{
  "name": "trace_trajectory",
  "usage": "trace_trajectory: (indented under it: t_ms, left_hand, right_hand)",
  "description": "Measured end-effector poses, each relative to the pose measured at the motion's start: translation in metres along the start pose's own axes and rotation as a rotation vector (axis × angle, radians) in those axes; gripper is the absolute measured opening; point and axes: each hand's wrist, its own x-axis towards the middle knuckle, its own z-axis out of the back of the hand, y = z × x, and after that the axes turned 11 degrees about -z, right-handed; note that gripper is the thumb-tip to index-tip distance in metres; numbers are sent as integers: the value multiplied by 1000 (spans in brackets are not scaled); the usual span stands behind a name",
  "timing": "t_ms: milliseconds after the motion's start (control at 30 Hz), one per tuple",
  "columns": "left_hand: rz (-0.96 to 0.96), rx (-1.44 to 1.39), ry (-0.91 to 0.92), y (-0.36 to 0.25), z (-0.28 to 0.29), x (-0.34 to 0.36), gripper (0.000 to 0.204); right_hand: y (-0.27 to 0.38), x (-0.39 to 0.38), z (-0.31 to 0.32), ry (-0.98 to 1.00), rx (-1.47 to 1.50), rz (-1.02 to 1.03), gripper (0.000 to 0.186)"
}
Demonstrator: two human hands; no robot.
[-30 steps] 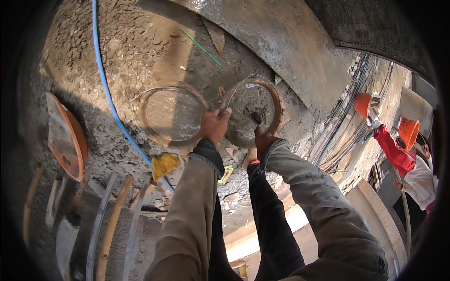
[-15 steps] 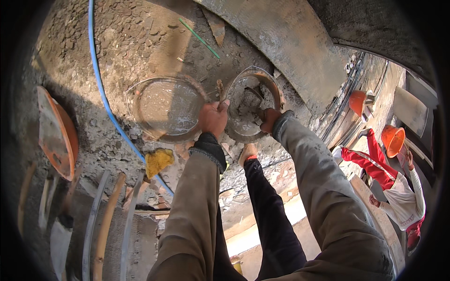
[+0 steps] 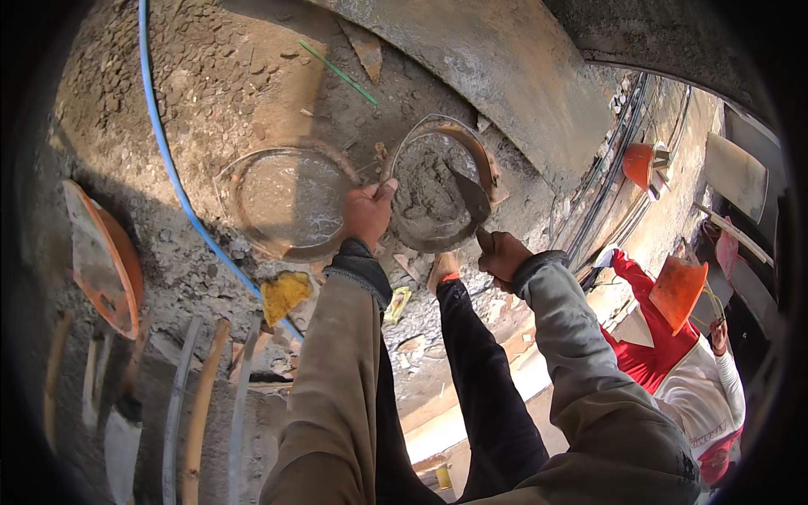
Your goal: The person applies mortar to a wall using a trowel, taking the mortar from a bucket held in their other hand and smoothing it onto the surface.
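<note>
My left hand (image 3: 368,212) is closed on the left rim of a round bucket (image 3: 490,160) with a thin wire handle. Thick grey wet mortar (image 3: 425,185) lies inside it. In my right hand (image 3: 507,257), below the bucket's right side, is the handle of a trowel. The dark pointed trowel blade (image 3: 473,194) reaches over the near right rim, its tip at the mortar. Just left of my left hand stands a second bucket (image 3: 246,237) holding thin greyish watery liquid (image 3: 290,194).
A blue hose (image 3: 172,168) curves down the left side, near an orange basin (image 3: 118,252) and several tool handles (image 3: 202,412). A yellow sponge (image 3: 284,296) lies beside the hose. A large board (image 3: 497,67) is at the back; at right, a person (image 3: 673,362) carries an orange bucket (image 3: 678,295).
My right hand has drawn back toward me and right with the trowel, whose blade was deeper in the mortar. My left hand keeps its hold on the rim. The person at right has come nearer.
</note>
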Motion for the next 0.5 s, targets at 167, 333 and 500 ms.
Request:
trace_trajectory:
  t_ms: [167,333,500]
  left_hand:
    - [37,70,16,10,-2,7,36]
    - [0,14,-41,5,-6,4,37]
    - [-9,189,-14,1,3,3,36]
  right_hand:
    - [-12,66,-85,835,1165,194,6]
    - [34,85,-97,1372,1958,465,26]
    - [28,21,-42,1684,2452,455,32]
